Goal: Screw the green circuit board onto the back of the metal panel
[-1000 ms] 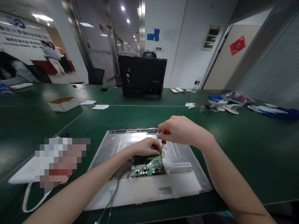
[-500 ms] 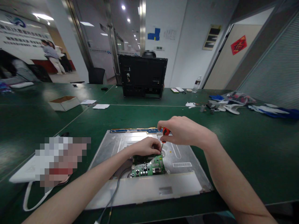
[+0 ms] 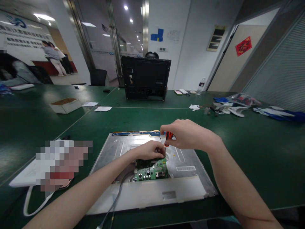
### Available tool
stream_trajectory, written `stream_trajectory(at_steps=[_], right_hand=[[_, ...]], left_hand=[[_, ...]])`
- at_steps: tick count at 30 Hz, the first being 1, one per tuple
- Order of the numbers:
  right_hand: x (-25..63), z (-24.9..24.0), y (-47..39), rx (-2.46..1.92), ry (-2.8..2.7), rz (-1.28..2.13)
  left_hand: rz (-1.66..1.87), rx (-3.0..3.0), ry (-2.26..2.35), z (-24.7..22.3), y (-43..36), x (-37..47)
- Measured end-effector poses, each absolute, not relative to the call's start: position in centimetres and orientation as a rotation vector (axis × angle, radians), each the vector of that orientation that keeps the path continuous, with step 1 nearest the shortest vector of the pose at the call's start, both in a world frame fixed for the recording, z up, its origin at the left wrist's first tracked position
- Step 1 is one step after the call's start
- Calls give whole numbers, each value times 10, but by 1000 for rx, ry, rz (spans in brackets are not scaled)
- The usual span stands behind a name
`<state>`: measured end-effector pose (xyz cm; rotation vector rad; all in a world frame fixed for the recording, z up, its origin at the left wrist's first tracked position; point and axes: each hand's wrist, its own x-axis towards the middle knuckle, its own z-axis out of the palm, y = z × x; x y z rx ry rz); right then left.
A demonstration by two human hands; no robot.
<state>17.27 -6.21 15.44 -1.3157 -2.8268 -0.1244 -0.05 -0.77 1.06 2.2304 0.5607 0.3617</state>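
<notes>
At the far left, a person in a grey sleeve point(image 3: 20, 71) sits by the edge of a long green-topped table point(image 3: 250, 152). Nearer, a flat white object point(image 3: 22, 178), partly masked by blurring, lies on the table with a thick white cable point(image 3: 28, 200) looping from it. Farther back stands a shallow open white box with a brown interior point(image 3: 63, 108), and to its right lies a white sheet of paper point(image 3: 103, 108). In the middle foreground, a large rectangular silver metal panel point(image 3: 105, 156) lies flat on the table, thin dark cables point(image 3: 117, 195) crossing its near edge and a narrow blue circuit strip point(image 3: 133, 134) running along its far edge. Behind it, a black plastic monitor housing point(image 3: 145, 78) stands upright. The left hand point(image 3: 150, 150) reaches over a small green circuit board point(image 3: 152, 173) on the middle of the panel; its thumb and index finger curl towards each other at the board's far right corner, though whether they pinch anything cannot be told. Just beside those fingertips, the thin shaft of a screwdriver with a red and black handle point(image 3: 169, 136) points down to that corner, nearly upright. The right hand point(image 3: 187, 133), coming from the right, grips the handle between thumb and fingers, above the panel. Farther right, a clear plastic bottle point(image 3: 200, 86) stands at the back, then a transparent plastic bag point(image 3: 245, 99) and blue and white cloth point(image 3: 278, 113) lie on the table.
</notes>
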Motion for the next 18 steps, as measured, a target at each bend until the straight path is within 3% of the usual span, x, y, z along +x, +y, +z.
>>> stream_trajectory(at_steps=[18], right_hand=[[170, 156, -61, -1321, -2828, -151]], left_hand=[[349, 2262, 565, 10, -8, 1]])
